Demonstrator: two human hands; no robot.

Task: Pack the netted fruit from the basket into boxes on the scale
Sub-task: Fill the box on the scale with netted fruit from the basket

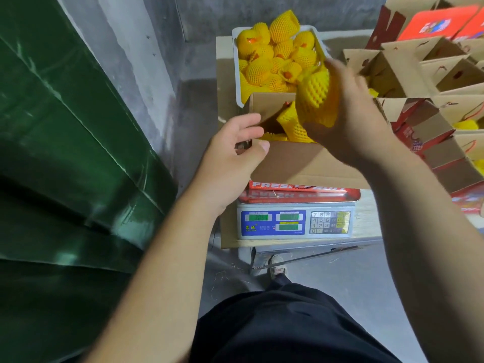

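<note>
Right hand: we have our right hand (348,119) wrapped around one netted fruit (314,96), fingers curled behind it, thumb low on the near side.
Where the fruit is: it hangs just above the open box (301,158), which sits on the scale (296,221) right in front of us.
The relation that counts: the box mouth lies straight below and a touch left of the fruit, so by our reckoning the next move is a short drop down, not a reach.
Long axis: the fruit's long axis runs roughly upright, tilted a little toward the far right; more netted fruit (290,127) already lies inside the box beneath it.
Left hand: our left hand (235,150) rests at the near left corner of the box, fingers relaxed and spread, thumb against the cardboard flap; it grips nothing.
Nearer hand: the right is plainly the one over the opening, the left only steadies.
Basket: the white basket (237,74) sits just beyond the box, heaped with fruit in the same sleeves.
Materials: the netting is yellow foam mesh, soft and springy, with diamond holes; the box is plain brown corrugated card inside, red print outside.
Scale: a grey plastic body, green displays, keypad on the right; the digits are too blurred to read.
Right side: more open boxes (429,72) stand in rows.
</note>
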